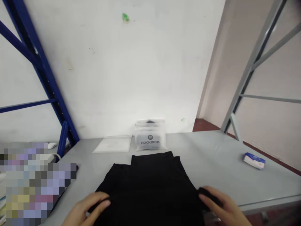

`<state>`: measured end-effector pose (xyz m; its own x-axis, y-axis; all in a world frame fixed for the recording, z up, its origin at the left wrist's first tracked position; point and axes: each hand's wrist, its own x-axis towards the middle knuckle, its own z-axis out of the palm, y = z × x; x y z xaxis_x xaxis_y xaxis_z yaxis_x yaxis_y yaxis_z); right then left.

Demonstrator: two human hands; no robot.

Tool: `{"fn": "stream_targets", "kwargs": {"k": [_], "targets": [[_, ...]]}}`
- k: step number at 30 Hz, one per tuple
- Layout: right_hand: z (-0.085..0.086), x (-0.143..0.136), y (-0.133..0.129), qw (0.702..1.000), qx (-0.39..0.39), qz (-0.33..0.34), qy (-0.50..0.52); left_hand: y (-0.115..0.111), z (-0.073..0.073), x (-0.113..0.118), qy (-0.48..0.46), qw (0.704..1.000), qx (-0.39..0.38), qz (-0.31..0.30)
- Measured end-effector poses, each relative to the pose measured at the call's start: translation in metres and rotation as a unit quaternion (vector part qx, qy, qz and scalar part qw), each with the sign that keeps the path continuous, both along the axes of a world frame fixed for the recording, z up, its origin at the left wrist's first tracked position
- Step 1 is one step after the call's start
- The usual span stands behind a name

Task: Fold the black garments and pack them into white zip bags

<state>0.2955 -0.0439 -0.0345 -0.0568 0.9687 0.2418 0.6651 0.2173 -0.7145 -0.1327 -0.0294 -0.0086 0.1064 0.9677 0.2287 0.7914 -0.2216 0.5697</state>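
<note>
A black cloth garment (152,185) lies spread on the grey table, its near part running out of the bottom of the view. At its left edge, my left hand (90,208) pinches the black fabric between thumb and fingers. My right hand (221,204) grips the fabric at the right edge, with a dark fold between thumb and fingers. Beyond the garment stands a translucent ROCKBROS pouch (150,138) against the wall. To the left of the pouch lies a flat white translucent bag (113,144).
A blue and white tissue pack (254,160) sits on the right of the grey table (211,150). A blurred-out patch (39,191) covers items at the left. Blue metal posts (47,75) rise at the left, a grey frame (251,66) at the right.
</note>
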Motion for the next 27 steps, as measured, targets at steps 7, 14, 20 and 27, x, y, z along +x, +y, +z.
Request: {"fn": "stream_targets", "kwargs": {"k": [7, 14, 20, 27], "targets": [[0.022, -0.015, 0.09, 0.997, 0.023, -0.006, -0.073, 0.06, 0.03, 0.045, 0.178, 0.984, 0.01, 0.012], [0.019, -0.023, 0.136, 0.985, 0.02, 0.027, -0.171, 0.117, 0.02, 0.099, 0.192, 0.973, -0.006, -0.128], [0.024, -0.02, 0.122, 0.991, 0.075, 0.036, -0.106, 0.125, 0.011, 0.101, 0.217, 0.968, 0.012, -0.122], [0.035, -0.009, 0.082, 0.992, 0.098, 0.074, 0.021, 0.094, 0.033, 0.099, 0.168, 0.972, 0.081, -0.142]]}}
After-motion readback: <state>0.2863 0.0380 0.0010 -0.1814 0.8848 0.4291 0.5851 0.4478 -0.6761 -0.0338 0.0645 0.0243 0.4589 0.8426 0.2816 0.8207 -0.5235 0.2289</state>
